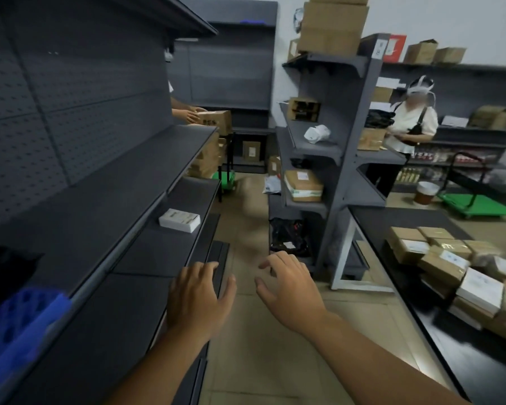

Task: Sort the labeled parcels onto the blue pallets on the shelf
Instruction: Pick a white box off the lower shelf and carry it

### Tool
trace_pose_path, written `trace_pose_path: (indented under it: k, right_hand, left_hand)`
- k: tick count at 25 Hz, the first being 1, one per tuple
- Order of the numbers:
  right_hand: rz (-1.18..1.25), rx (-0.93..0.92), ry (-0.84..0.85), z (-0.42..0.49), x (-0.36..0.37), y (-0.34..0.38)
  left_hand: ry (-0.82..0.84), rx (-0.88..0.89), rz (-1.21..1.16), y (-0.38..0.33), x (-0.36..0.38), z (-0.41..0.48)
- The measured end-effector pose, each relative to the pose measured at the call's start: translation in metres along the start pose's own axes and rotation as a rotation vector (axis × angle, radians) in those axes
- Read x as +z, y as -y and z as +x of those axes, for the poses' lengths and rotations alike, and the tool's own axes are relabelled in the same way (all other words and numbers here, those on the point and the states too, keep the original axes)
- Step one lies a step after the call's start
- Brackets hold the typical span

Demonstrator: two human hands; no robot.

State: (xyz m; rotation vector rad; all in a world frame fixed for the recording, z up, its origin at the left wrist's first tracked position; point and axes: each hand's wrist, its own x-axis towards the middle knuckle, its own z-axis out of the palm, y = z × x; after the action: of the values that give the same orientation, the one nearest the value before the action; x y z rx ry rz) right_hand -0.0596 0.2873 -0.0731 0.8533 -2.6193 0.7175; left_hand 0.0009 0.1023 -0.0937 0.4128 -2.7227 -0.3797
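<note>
– Both grips hold nothing: our left hand [197, 299] hovers, fingers spread, at the edge of the dark grey metal shelf [105, 200]. Our right hand [289, 290] hangs loosely curled above the aisle floor.
– Where are the parcels?
– The heap of taped brown cardboard parcels with white labels [456, 273] lies well apart, low at our right. The blue perforated plastic pallet [21, 323] sits at the shelf's near end, at our left.
– So we keep our hands free to fetch one, we judge.
– Yes. Only a small flat white box [179, 220] lies further along the shelf.
</note>
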Motion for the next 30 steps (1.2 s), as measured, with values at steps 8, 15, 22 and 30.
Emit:
trace_pose_path:
  k: [8,15,22,30]
  right_hand:
    - [0.08,-0.061,0.08,0.168,0.066,-0.126]
    - [0.119,-0.187,0.253,0.318,0.151,-0.166]
    - [0.232,-0.255,0.431,0.43,0.258,-0.164]
    - [0.343,-0.242,0.685,0.534,0.37,-0.175]
  left_hand:
    - [0.026,-0.077,0.045,-0.019,0.095,0.166]
    - [-0.007,-0.31,0.072,0.031,0.138,0.271]
    - [-0.003,-0.512,0.103,0.1,0.189,0.35]
    - [-0.032,-0.874,0.113,0.122,0.232,0.401]
